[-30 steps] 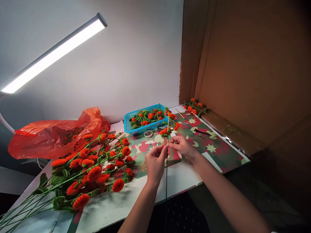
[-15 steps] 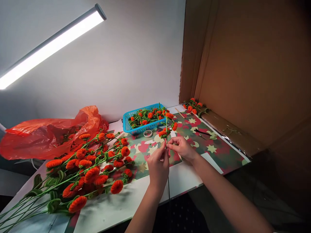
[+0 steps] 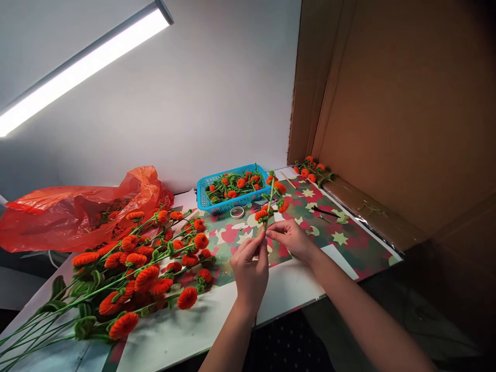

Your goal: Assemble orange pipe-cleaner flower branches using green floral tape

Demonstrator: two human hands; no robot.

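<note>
Both hands pinch one thin green stem (image 3: 268, 204) that stands almost upright over the table. It carries several small orange pompom flowers near its top. My left hand (image 3: 251, 267) grips it from the left with thumb and fingers closed. My right hand (image 3: 291, 237) pinches the same spot from the right. The stem's lower end runs down behind my left hand. Under the hands lies a camouflage-patterned sheet with stars (image 3: 341, 238).
A heap of finished orange flower stems (image 3: 147, 271) lies at the left, beside a red plastic bag (image 3: 77, 212). A blue basket (image 3: 232, 188) of small flowers and a tape roll (image 3: 236, 212) sit behind. More flowers (image 3: 309, 169) lie by a cardboard wall (image 3: 387, 103) at right. A lamp bar (image 3: 77, 72) hangs overhead.
The stem's top has tilted a little to the right. Both hands stay pinched on it at nearly the same place; my left hand has shifted slightly lower.
</note>
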